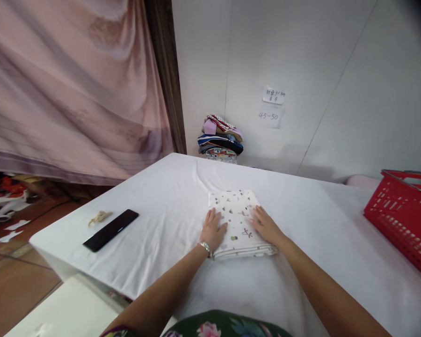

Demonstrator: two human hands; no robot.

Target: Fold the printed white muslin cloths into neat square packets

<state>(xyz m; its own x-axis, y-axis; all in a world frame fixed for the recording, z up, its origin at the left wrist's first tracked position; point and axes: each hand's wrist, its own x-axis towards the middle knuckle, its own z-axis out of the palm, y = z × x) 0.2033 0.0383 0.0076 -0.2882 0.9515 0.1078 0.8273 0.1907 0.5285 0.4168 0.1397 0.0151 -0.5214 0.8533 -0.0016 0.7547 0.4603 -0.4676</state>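
A white cloth [236,220] with small printed figures lies folded into a thick, flat rectangle on the white-covered table [161,206]. Its layered fold edge faces me. My left hand [213,230], with a silvery bracelet at the wrist, rests on the cloth's left edge, fingers stretched out. On the right edge of the same cloth lies my right hand [265,225], also flat with its fingers extended. Neither hand grips the fabric.
A black phone [111,230] and a small beige bundle [100,217] lie on the table's left side. A red plastic basket [403,215] stands at the right. Behind the far edge rises a stack of folded fabrics [220,139]. A pink curtain [73,84] hangs at left.
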